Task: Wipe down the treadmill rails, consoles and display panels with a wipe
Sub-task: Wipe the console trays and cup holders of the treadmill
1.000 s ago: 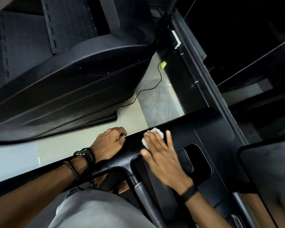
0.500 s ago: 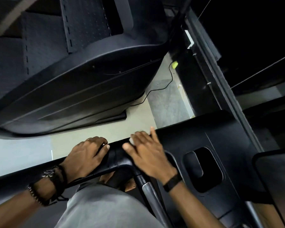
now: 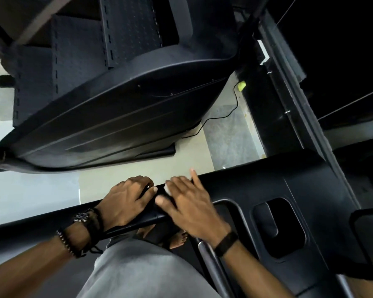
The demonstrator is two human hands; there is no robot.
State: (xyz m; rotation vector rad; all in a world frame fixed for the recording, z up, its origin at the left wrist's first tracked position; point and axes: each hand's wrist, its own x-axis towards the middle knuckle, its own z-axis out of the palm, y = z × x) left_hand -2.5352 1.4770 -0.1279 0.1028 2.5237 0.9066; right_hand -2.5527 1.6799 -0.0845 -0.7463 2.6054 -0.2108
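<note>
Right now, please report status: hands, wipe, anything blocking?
Left hand grips rail. Right hand flat, pressing wipe, mostly hidden. Nothing blocking.

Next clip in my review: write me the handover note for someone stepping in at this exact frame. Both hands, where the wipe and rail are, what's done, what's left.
Left hand: curled over the black rail, gripping it.
Right hand: fingers flat, pressing the white wipe onto the rail where it meets the console; only a sliver of wipe shows under the fingers.
Done: cannot be judged from this frame; no visible wet trail.
Left: probably the rest of the rail toward the left hand, the console surface with its cup recess, and the display panel at the right edge.
</note>
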